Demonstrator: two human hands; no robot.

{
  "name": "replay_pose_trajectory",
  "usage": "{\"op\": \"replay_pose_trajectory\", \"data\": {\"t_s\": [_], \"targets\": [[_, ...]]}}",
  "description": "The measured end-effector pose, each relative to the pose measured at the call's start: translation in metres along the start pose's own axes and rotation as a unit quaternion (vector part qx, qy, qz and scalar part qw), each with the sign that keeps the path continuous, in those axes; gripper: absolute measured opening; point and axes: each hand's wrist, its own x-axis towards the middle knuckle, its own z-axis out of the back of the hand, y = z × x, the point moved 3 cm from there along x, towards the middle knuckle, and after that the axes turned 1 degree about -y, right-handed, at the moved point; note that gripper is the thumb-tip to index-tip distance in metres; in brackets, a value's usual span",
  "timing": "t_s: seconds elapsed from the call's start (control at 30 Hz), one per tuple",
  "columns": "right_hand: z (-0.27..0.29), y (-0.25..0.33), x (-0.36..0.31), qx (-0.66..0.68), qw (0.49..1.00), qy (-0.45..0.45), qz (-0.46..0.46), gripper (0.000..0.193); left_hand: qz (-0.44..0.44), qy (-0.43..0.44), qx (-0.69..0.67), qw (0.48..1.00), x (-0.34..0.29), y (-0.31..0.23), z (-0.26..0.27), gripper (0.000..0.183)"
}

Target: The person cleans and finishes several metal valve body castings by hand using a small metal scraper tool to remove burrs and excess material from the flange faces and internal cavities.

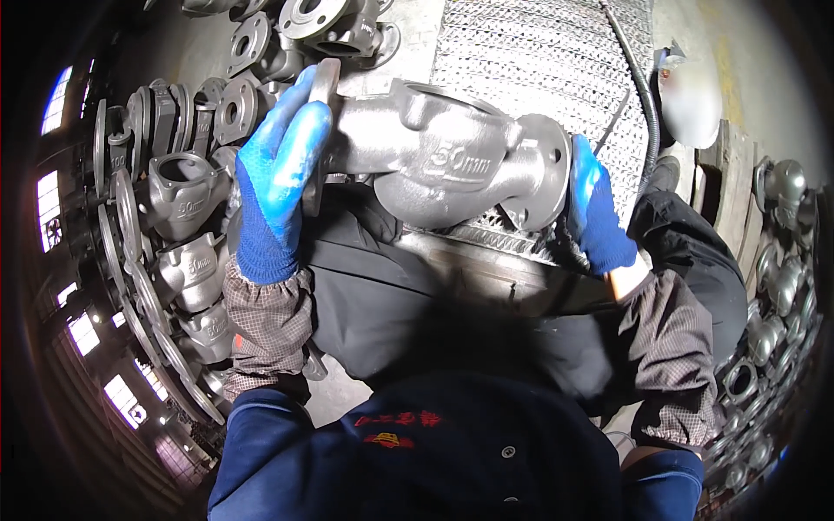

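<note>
A grey cast-metal valve body (443, 143) with a round flange at each end lies across the space in front of me, above my knees. My left hand (282, 169), in a blue coated glove, presses its fingers against the outer side of the left flange (323, 113). At the opposite end, my right hand (598, 204) in a matching glove holds the right flange (547, 174), with part of its fingers hidden behind the metal. An open round neck (456, 94) on the body points away from me.
Several similar valve castings (182, 195) are stacked along my left, with more flanged castings (326, 26) at the far left. Beyond the valve body lies a patterned metal grating (539, 52), crossed by a black hose (638, 69). A wooden pallet (734, 187) and more castings (786, 195) stand at right.
</note>
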Motion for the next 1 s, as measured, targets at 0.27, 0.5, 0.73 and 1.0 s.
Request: {"op": "replay_pose_trajectory", "data": {"t_s": [0.27, 0.5, 0.73, 1.0], "targets": [[0.023, 0.003, 0.037, 0.057, 0.997, 0.011, 0.059, 0.055, -0.136, 0.027, 0.025, 0.99, 0.005, -0.028, -0.032, 0.056], [0.009, -0.002, -0.017, -0.142, 0.98, -0.104, 0.093, 0.058, -0.114, -0.003, -0.006, 0.993, 0.008, -0.01, -0.019, 0.059], [0.017, -0.035, -0.02, -0.115, 0.981, -0.061, 0.145, 0.044, -0.106, -0.008, 0.01, 0.994, 0.006, 0.0, -0.01, 0.048], [0.039, 0.021, -0.015, -0.065, 0.994, 0.073, 0.045, 0.034, -0.107, -0.012, -0.037, 0.993, 0.007, -0.008, -0.02, 0.054]]}}
